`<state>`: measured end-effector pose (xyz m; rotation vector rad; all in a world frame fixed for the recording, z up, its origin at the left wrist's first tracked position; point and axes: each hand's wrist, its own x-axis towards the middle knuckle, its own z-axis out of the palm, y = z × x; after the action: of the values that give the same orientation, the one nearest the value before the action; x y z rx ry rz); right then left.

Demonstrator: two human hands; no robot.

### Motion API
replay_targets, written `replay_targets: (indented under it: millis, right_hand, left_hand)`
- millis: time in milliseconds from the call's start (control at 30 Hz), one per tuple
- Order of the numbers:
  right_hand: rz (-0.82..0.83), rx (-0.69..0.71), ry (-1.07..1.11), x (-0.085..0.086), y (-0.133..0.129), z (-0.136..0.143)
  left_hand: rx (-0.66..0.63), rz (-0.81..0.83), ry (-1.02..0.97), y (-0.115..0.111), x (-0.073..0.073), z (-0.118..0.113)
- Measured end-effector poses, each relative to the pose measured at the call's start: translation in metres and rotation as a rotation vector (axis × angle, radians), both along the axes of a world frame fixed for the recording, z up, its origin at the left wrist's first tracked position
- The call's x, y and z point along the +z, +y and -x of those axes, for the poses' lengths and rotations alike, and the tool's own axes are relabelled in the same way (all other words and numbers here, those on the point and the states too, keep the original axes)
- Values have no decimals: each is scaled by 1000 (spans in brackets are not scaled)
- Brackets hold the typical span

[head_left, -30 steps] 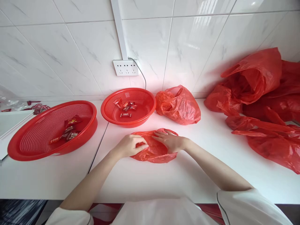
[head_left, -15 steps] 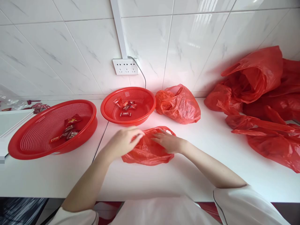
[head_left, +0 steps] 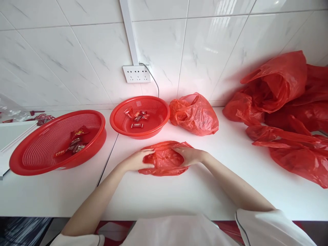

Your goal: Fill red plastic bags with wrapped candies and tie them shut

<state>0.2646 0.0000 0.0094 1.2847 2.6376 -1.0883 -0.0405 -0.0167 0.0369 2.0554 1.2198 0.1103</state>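
A thin red plastic bag [head_left: 167, 160] lies on the white table in front of me, its mouth spread wide and facing up. At its left side, my left hand [head_left: 137, 160] reaches in with thumb and fingers apart. My right hand [head_left: 191, 156] is in the mouth from the right, fingers spread against the plastic and partly covered by it. Both hands are open and touch the bag. Beyond the bag stands a small red colander [head_left: 153, 128] holding several wrapped snacks [head_left: 137, 116].
At the left a larger red colander [head_left: 30, 167] holds several snack packets [head_left: 77, 143]. A filled red bag [head_left: 198, 116] sits right of the small colander. More red bags [head_left: 279, 89] pile up at the far right. A socket panel [head_left: 137, 74] is on the tiled wall.
My left hand has come down from above the bag's left rim into its mouth, its fingers parting. The bag's mouth is now rounder and wider; my right hand has shifted slightly.
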Motion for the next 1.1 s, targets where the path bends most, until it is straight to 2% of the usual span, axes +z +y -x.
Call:
replay_targets:
  millis: [33, 100, 200, 233, 300, 400, 533, 633, 767, 933, 1100]
  right_hand:
    - [7, -10, -9, 2, 1, 0]
    - [-2, -28, -5, 10, 1, 2]
    - [-87, -5, 116, 32, -3, 11]
    - [-106, 14, 149, 41, -5, 15]
    - [-117, 59, 178, 59, -9, 22]
    - [-128, 138, 206, 85, -14, 32]
    - [-182, 148, 284, 110, -17, 39]
    - [-271, 93, 322, 120, -15, 37]
    - [-326, 43, 357, 119, -10, 29]
    - [-331, -21, 345, 111, -3, 19]
    - [-407, -121, 304, 100, 4, 23]
  left_hand:
    - [70, 16, -105, 2, 3, 1]
    - [293, 98, -323, 8, 9, 2]
    - [665, 410, -632, 20, 18, 1]
    - [744, 522, -739, 25, 20, 2]
    - [822, 659, -973, 35, 23, 2]
    - [852, 670, -1235, 46, 22, 0]
    - [887, 616, -1355, 47, 13, -10]
    - [892, 522, -1396, 37, 5, -16]
    - [805, 461, -1346, 22, 0, -18]
    - [810, 418, -1277, 16, -4, -21]
    - [751, 440, -1273, 11, -8, -26]
